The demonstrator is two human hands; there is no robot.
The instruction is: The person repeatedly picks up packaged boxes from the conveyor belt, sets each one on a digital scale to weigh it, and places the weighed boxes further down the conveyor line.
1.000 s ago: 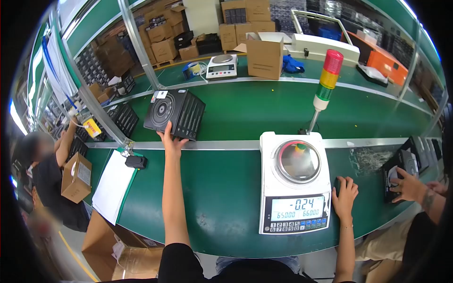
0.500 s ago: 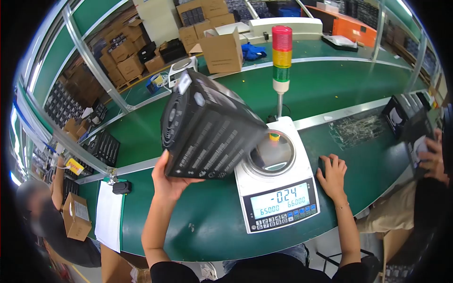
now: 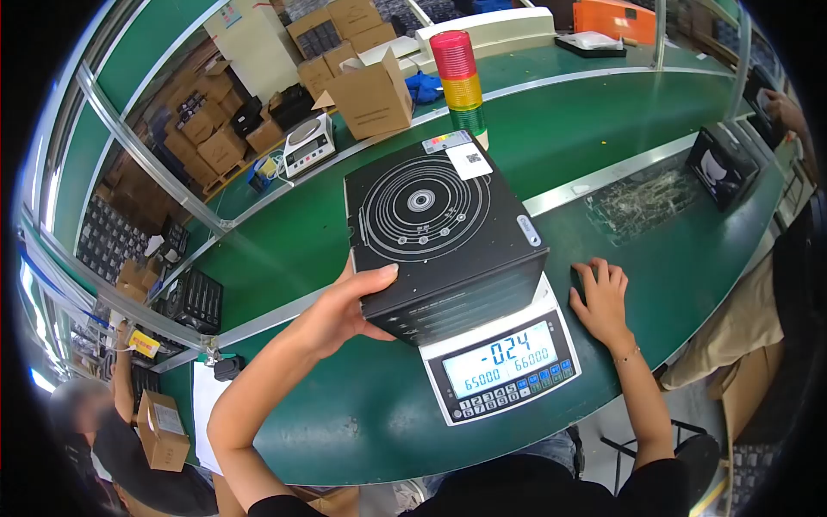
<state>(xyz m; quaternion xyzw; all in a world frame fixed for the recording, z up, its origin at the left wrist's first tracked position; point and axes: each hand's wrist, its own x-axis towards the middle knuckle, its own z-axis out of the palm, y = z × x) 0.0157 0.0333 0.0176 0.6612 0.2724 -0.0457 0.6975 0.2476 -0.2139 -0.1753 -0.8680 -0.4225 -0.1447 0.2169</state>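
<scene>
A black printed carton with ring graphics, a white QR label and a colour sticker on top is in my left hand. The thumb lies on its top edge, the fingers underneath at the near left corner. The carton is over the white digital scale and hides its round pan; I cannot tell whether it touches. The scale's lit display reads -024, with 65000 and 66000 below. My right hand is open, resting on the green bench right of the scale, fingers apart.
A red, yellow and green signal tower stands behind the carton. Across the conveyor are another scale and an open cardboard box. Another black carton sits at right. A co-worker is at left; another person's hand shows at right.
My left hand has swung the carton from a tilted position at the scale's left to over the pan, ring graphics now facing up. The right-hand co-worker's hand has moved farther back.
</scene>
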